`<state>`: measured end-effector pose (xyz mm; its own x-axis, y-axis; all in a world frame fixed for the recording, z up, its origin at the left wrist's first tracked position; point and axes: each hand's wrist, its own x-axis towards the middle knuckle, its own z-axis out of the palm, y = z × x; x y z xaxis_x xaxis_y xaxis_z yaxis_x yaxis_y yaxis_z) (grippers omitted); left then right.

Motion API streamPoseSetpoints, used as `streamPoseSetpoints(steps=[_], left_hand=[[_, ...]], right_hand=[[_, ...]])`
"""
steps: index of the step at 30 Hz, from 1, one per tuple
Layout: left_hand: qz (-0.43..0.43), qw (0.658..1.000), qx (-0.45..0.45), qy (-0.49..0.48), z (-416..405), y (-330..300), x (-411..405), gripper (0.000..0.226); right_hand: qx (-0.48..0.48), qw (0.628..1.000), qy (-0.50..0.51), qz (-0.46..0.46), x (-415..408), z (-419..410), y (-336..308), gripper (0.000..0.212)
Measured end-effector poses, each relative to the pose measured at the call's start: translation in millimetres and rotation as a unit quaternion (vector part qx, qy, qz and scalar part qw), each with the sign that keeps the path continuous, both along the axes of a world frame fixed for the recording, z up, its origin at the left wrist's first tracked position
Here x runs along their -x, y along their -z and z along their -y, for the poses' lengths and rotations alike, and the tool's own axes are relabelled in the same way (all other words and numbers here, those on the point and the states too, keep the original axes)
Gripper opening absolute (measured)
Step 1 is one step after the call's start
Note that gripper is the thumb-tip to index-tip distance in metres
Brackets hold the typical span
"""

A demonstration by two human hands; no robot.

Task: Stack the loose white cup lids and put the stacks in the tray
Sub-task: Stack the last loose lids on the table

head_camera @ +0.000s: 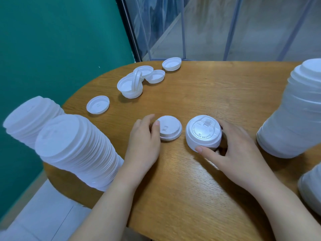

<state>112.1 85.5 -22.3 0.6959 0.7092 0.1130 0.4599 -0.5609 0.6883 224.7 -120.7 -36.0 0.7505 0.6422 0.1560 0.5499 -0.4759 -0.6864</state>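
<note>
On the wooden table [191, 188] my right hand [238, 153] grips a short stack of white lids [203, 133], thumb at its near rim and fingers behind it. My left hand [144, 141] pinches a single white lid [169, 130] lying dome-up just left of that stack. Farther back lie loose lids: one flat lid [98, 104], a small pile of several upturned lids [132, 85], another upturned lid [155, 76] and one lid near the far edge [172, 63]. No tray is in view.
Two tall lid stacks stand at the table's left edge [76, 150] [31, 119]. Another tall stack [295, 110] rises at the right, with a further stack [311, 186] at the right border. A teal wall and a metal frame stand behind.
</note>
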Motion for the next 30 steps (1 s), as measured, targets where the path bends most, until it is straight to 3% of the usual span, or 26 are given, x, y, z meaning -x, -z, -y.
streamPoseSetpoints(steps=[6, 11, 15, 20, 24, 30], left_hand=[[-0.065, 0.997, -0.028, 0.001, 2.4, 5.2, -5.4, 0.081], [-0.056, 0.996, -0.064, 0.028, 5.8, 6.5, -11.5, 0.073], [0.012, 1.0, -0.006, 0.007, 10.0, 2.7, -12.1, 0.067], [0.123, 0.99, 0.064, -0.014, 21.4, -11.1, -13.3, 0.09], [0.134, 0.986, 0.064, 0.069, 33.9, -13.3, -15.3, 0.06], [0.142, 0.975, 0.053, 0.161, 44.6, -12.5, -22.7, 0.068]], right_hand=[[0.0, 1.0, 0.003, 0.001, -0.5, 0.3, 1.0, 0.069], [0.0, 1.0, -0.001, -0.004, -1.1, 0.4, 2.7, 0.067], [0.0, 1.0, -0.002, -0.002, -2.5, 1.3, 4.1, 0.069], [-0.007, 1.0, -0.004, -0.002, -2.1, 1.1, 4.2, 0.07], [-0.001, 1.0, -0.007, 0.006, -2.9, 0.9, 5.4, 0.071], [-0.017, 1.0, -0.008, -0.004, -4.8, 1.7, 7.7, 0.077]])
